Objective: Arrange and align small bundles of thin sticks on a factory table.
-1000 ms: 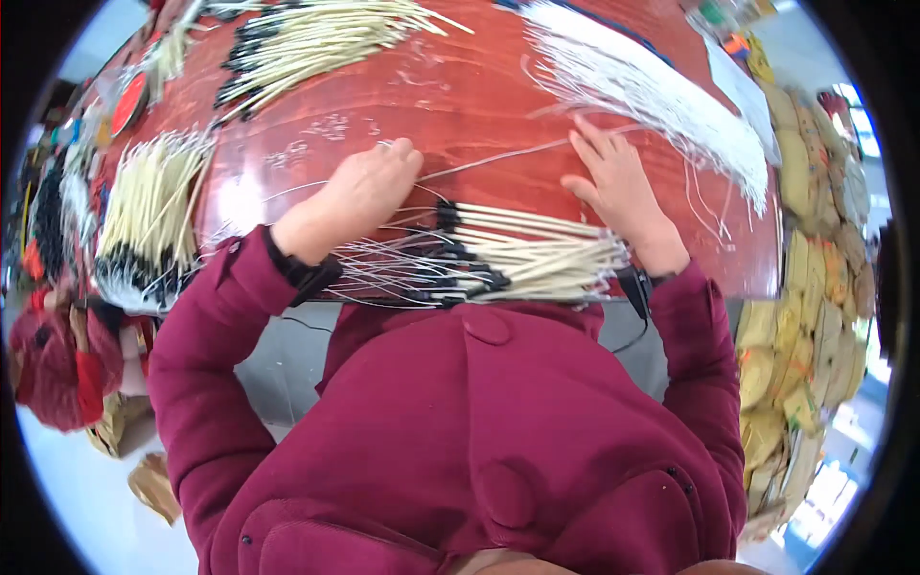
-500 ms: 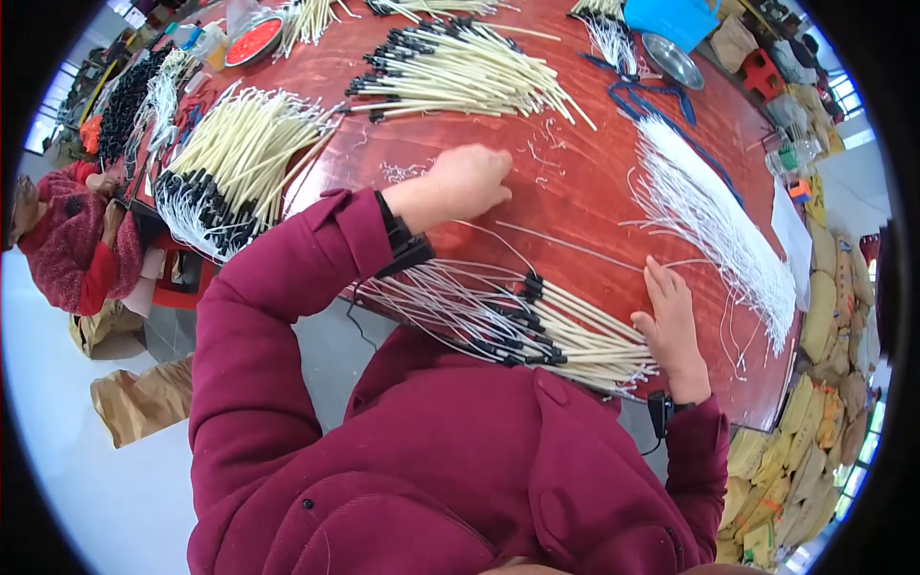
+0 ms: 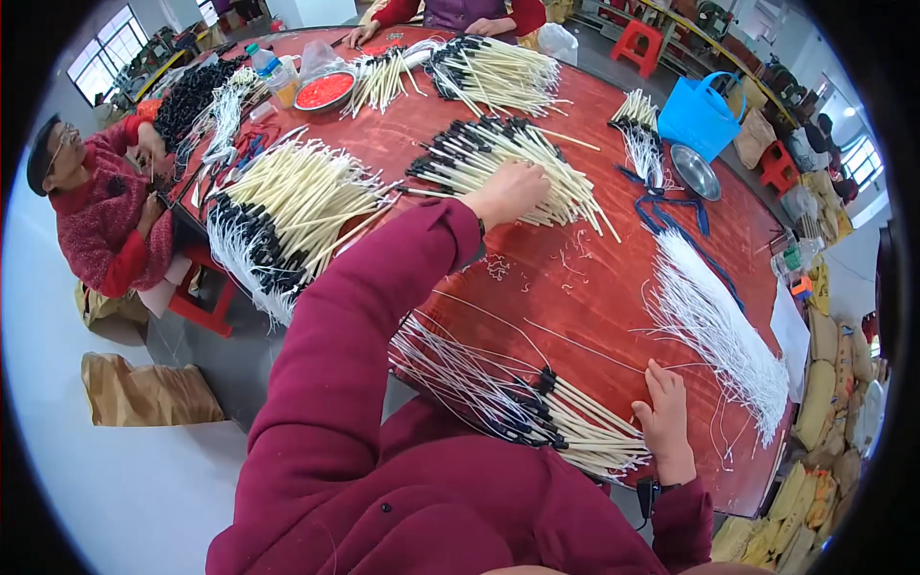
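1. The pile of cream rods lies loosely at one o'clock, black ends pointing toward ten.
2. One thin whitish cord lies almost straight at four o'clock.

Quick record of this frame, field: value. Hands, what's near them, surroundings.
Left hand: at the middle pile of cream sticks with black ends; grip unclear
Right hand: fingers extended, thumb apart, at the end of a thin strand
Near edge: cream sticks with white strands
Right side: white strand bundle
Far right: blue container, metal bowl
Surface: red table
Co-workers: two visible, left and far side
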A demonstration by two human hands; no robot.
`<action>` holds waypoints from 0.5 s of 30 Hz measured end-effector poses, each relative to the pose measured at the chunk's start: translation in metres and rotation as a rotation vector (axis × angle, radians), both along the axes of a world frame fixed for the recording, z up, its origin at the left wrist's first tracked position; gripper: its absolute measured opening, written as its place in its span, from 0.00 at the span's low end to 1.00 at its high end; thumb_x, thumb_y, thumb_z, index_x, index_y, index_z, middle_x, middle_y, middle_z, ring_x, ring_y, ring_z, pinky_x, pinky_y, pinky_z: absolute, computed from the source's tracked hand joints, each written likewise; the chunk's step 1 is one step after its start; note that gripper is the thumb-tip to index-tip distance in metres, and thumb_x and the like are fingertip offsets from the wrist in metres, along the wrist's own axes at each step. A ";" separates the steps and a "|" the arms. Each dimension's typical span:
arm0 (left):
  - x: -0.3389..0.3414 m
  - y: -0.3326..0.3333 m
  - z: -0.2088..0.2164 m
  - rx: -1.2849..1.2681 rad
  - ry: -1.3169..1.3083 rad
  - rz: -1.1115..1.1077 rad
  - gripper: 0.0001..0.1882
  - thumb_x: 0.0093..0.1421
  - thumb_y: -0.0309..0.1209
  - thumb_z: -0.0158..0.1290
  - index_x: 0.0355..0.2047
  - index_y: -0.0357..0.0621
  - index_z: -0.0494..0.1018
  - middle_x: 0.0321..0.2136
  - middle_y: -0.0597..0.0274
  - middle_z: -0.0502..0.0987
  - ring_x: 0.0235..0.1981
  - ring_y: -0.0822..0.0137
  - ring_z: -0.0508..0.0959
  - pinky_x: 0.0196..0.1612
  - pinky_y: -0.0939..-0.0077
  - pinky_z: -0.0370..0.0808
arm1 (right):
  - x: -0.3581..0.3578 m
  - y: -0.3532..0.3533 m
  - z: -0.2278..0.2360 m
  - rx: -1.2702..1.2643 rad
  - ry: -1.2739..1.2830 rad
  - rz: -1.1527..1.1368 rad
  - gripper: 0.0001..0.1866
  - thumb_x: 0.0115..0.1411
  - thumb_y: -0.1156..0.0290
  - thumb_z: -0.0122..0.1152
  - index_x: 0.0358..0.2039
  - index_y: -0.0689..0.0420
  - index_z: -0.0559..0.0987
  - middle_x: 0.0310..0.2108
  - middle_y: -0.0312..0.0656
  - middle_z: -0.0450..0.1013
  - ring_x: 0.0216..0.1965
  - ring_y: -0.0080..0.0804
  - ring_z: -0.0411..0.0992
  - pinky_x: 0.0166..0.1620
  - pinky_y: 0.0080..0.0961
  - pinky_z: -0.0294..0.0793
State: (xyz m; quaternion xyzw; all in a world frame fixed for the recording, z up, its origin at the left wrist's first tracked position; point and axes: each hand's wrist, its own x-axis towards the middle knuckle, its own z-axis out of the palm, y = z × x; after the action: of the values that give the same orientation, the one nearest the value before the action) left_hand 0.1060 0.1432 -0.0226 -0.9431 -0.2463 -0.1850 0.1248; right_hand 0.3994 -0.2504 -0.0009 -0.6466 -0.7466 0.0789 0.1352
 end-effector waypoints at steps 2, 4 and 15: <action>0.002 0.002 0.007 -0.038 0.090 0.031 0.06 0.58 0.30 0.54 0.34 0.45 0.78 0.36 0.55 0.79 0.41 0.53 0.82 0.41 0.55 0.77 | 0.002 0.006 -0.004 0.004 -0.019 0.004 0.36 0.64 0.46 0.55 0.57 0.69 0.73 0.63 0.51 0.67 0.59 0.53 0.64 0.63 0.46 0.62; -0.002 -0.002 0.009 -0.064 0.218 0.115 0.06 0.57 0.30 0.54 0.33 0.46 0.80 0.35 0.55 0.80 0.40 0.53 0.83 0.40 0.57 0.78 | 0.007 0.009 -0.010 -0.002 -0.057 0.040 0.38 0.67 0.43 0.49 0.59 0.68 0.72 0.64 0.51 0.66 0.59 0.52 0.64 0.64 0.44 0.61; -0.007 -0.059 0.024 -0.025 -0.228 -0.203 0.10 0.59 0.30 0.54 0.42 0.49 0.75 0.31 0.56 0.73 0.34 0.51 0.79 0.37 0.58 0.76 | 0.001 0.009 -0.010 0.015 -0.007 0.011 0.32 0.67 0.52 0.55 0.60 0.68 0.72 0.64 0.49 0.67 0.59 0.49 0.64 0.64 0.40 0.62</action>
State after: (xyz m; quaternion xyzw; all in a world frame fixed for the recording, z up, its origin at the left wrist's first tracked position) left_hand 0.0989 0.0846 0.0015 -0.9375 -0.1645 -0.2997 0.0651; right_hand 0.4007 -0.2417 -0.0108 -0.6418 -0.7511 0.0716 0.1370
